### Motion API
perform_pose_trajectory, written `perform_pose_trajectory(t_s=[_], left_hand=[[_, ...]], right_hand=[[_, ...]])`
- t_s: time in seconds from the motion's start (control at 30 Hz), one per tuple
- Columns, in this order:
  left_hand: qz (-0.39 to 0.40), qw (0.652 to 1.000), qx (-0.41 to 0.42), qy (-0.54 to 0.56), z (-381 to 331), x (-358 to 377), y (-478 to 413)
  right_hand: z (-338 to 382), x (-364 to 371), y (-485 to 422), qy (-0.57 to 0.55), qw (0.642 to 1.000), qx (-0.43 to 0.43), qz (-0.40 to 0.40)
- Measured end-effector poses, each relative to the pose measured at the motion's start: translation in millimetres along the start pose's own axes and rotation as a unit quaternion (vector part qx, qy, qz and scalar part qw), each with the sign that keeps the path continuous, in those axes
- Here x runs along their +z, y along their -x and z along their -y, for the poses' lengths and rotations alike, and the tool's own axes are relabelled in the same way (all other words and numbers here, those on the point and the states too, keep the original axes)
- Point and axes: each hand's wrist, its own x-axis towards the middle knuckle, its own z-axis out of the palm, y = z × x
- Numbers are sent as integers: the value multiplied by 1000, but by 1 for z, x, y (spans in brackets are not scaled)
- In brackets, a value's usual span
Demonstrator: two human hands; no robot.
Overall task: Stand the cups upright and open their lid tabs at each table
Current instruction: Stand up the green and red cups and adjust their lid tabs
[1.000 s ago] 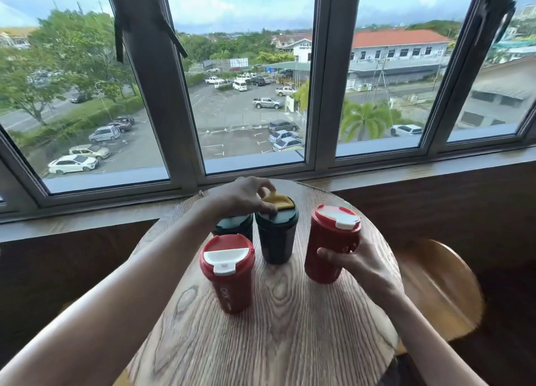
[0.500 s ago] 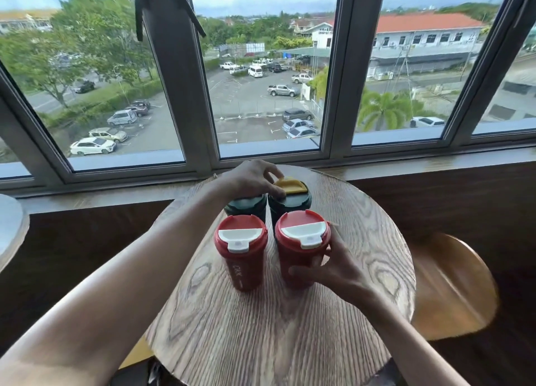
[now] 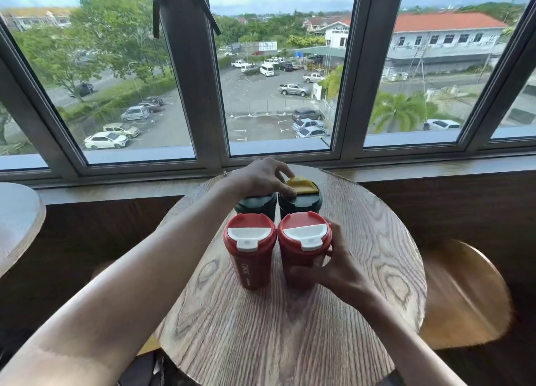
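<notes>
The left hand (image 3: 261, 179) pinches the yellow lid tab (image 3: 301, 184) of a rear green cup (image 3: 304, 201); the right hand (image 3: 333, 266) wraps the near red cup (image 3: 301, 240). A second red cup (image 3: 249, 249) and second green cup (image 3: 255, 207) stand beside them, all upright on a round wooden table (image 3: 290, 342). They seem rigid, light plastic: steady the body, lift the tab's free edge.

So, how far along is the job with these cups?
Done: all four cups stand upright on the round wooden table. In hand: the left hand pinches the yellow tab on the right green cup, while the right hand grips the right red cup. Left: both red cups' white tabs lie flat, seemingly closed; the lid of the left green cup is mostly hidden.
</notes>
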Motion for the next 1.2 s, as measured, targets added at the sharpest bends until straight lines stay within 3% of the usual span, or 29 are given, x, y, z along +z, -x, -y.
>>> perform_pose_trajectory(t_s=[0.37, 0.5, 0.6, 0.77, 1.0, 1.2], left_hand=[[-3, 1000, 4, -18, -1, 2, 2], [-95, 992, 42, -72, 8, 7, 11], [-175, 981, 58, -51, 20, 4, 20], [-200, 978, 32, -58, 38, -4, 33], [-186, 982, -24, -4, 52, -2, 40], [-190, 981, -26, 11, 51, -1, 43]], right_hand=[[-2, -6, 1, 1, 999, 22, 35], [10, -20, 5, -25, 998, 10, 59], [22, -27, -3, -36, 999, -10, -5], [45, -36, -43, 68, 991, -82, -76], [64, -38, -92, 292, 951, -102, -14], [75, -38, -109, 339, 934, -106, 29]])
